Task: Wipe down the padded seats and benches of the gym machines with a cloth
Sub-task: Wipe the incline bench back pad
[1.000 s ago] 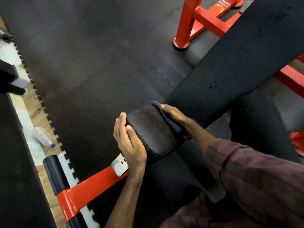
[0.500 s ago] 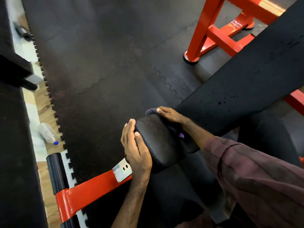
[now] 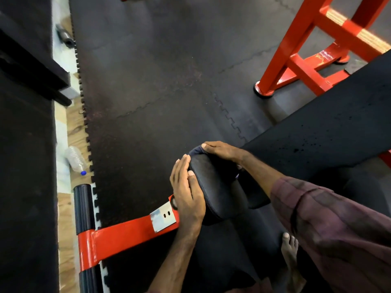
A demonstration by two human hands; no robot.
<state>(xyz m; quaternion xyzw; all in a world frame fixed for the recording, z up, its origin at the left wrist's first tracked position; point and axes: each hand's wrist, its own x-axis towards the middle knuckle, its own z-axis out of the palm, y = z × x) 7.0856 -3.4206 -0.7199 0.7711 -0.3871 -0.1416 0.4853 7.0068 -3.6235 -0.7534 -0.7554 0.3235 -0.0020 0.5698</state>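
A small black padded seat (image 3: 215,187) sits at the low end of a long black bench pad (image 3: 330,127) that slopes up to the right. My right hand (image 3: 222,151) presses a dark blue cloth (image 3: 195,152) over the seat's far edge; most of the cloth is hidden under the hand. My left hand (image 3: 186,191) rests flat against the seat's left side, fingers straight and together, thumb on the seam.
A red frame bar (image 3: 124,233) with black foot rollers (image 3: 83,208) runs out lower left. Red rack legs (image 3: 296,60) stand upper right on black rubber floor tiles (image 3: 158,81). A plastic bottle (image 3: 76,160) lies by the tile edge. My bare foot (image 3: 288,248) is below the seat.
My right hand and the cloth have slid along the seat's far edge toward its left corner. The left hand has stayed against the seat's side. The view has shifted.
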